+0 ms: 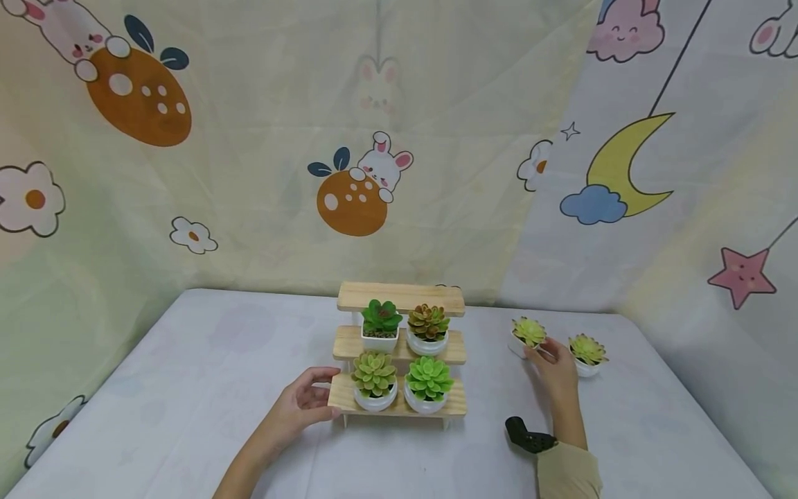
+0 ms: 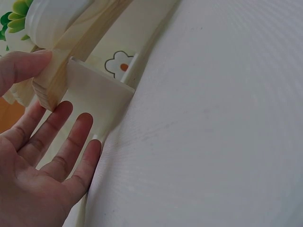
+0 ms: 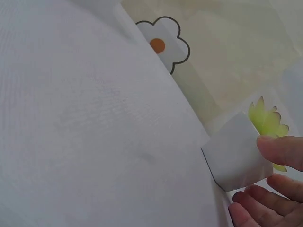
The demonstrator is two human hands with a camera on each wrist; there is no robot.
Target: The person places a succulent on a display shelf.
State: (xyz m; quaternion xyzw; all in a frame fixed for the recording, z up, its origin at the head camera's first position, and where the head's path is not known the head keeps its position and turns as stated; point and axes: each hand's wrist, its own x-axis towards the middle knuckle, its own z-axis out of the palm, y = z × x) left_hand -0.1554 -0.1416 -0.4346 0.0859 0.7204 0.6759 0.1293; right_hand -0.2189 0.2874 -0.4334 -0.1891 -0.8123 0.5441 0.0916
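A three-tier wooden plant stand [image 1: 399,298] holds artificial succulents in white pots on its two lower boards. My left hand [image 1: 293,407] grips the left end of the lowest board, thumb on one side and fingertips on the other, as the left wrist view shows on the board end [image 2: 52,80]. Off to the right, my right hand [image 1: 556,371] pinches the white pot of a yellow-green succulent [image 1: 529,332] between thumb and fingers. In the right wrist view that pot [image 3: 236,153] has a smooth, flat side, with pointed leaves partly behind the thumb.
Close beside the right hand stands another yellow-green succulent [image 1: 587,352]. On the stand are a dark green [image 1: 382,322], a reddish [image 1: 428,326], a pale green [image 1: 374,378] and a bright green succulent [image 1: 428,381]. A printed curtain [image 1: 262,138] hangs behind the white-covered table [image 1: 218,360].
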